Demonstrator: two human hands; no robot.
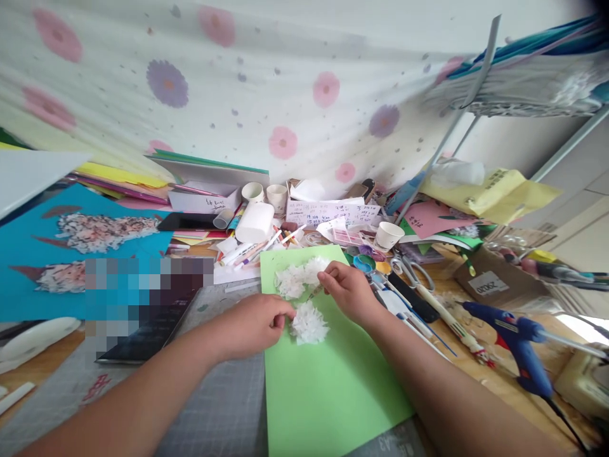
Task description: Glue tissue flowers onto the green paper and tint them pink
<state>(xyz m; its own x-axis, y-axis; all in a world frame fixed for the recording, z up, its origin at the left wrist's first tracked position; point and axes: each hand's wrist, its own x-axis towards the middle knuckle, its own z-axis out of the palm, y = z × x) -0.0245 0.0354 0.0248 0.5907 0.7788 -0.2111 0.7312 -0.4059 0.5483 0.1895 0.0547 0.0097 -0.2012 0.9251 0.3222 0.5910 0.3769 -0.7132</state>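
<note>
A light green sheet (328,393) lies on a grey cutting mat (219,406). Clusters of crumpled white paper sit on its upper half: one at the upper left (290,282), one beside it under my right fingertips, and a lower one (310,324). My left hand (261,325) has its fingers curled, with the fingertips at the left edge of the lower cluster; whatever they pinch is too small to name. My right hand (346,289) is closed in a pinch near the upper right cluster, with something small and thin below its fingertips that I cannot make out.
A blue glue gun (516,336), scissors (413,270) and brushes lie at the right. Behind the sheet are markers, paper cups (389,236) and a white box (328,212). A blue sheet (28,244) with paper shapes and a dark tablet (147,330) are at the left.
</note>
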